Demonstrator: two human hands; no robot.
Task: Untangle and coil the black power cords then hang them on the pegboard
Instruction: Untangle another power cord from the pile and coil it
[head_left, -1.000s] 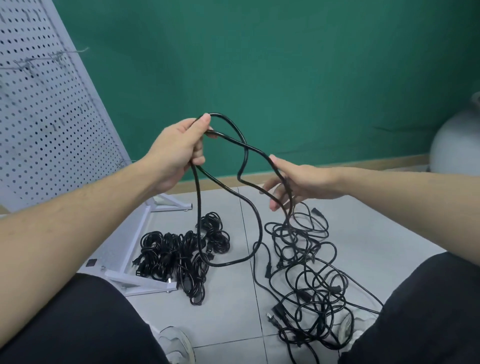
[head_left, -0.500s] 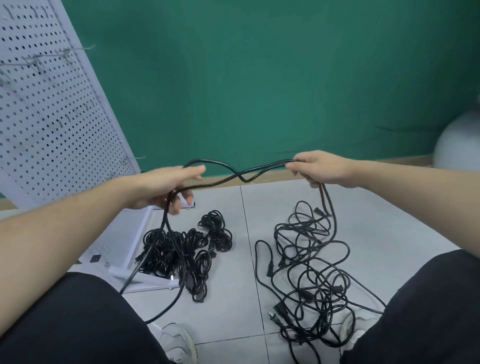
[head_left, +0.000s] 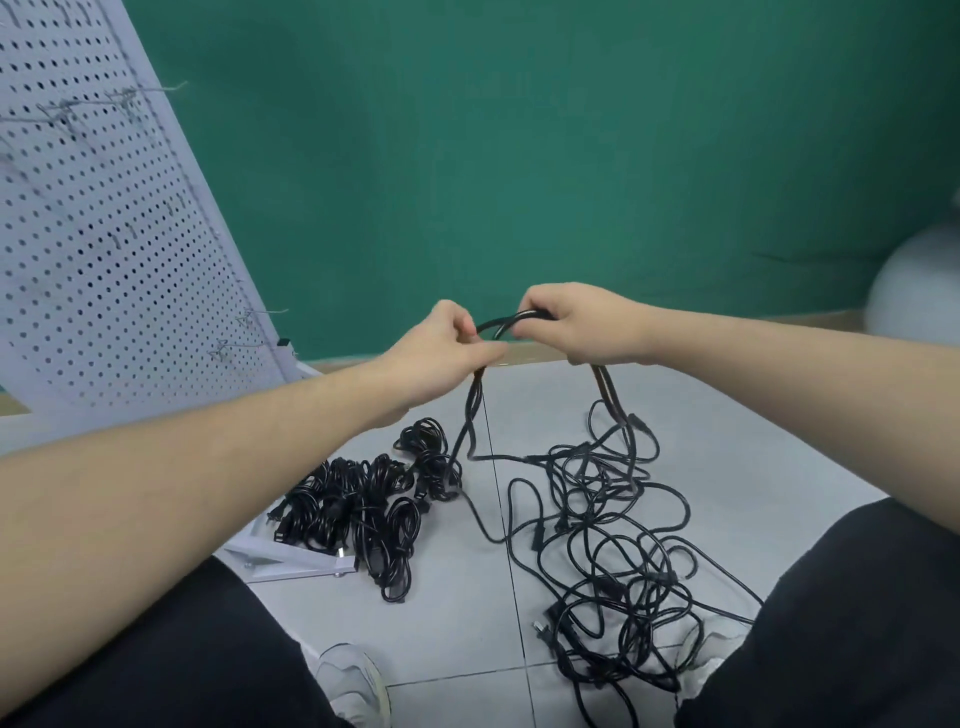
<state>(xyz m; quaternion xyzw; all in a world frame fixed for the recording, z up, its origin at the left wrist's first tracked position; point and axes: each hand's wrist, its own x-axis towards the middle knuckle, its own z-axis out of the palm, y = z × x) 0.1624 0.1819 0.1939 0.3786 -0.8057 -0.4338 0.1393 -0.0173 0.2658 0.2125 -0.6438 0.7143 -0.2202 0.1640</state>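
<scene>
The left hand and the right hand meet at chest height, close together, each with its fingers curled round the same black rubber-sheathed power cord. A short doubled arch of the cord bridges the small gap between them. From beneath the left hand two strands drop toward the floor; from beneath the right hand another pair falls into the loose tangle of black cords lying below and slightly right of that hand, on the pale grey tiled floor. Below and to the left of the left hand rests a pile of black coiled cords, bundled tight, beside the white metal foot of the stand. Farther left of that hand leans the white perforated metal pegboard, with thin wire hooks projecting from it; none visibly carries a cord.

The cord appears light, limp and smooth, with enough spring in its jacket to hold gentle curves and to resist tight bends. It would likely slide through a slack grip, so each loop is best pinched where strands cross. The moulded plugs, stiffer and bulkier, probably snag in the tangle; drawing slowly should free them. Coiling seems under way, hanging not yet begun.
</scene>
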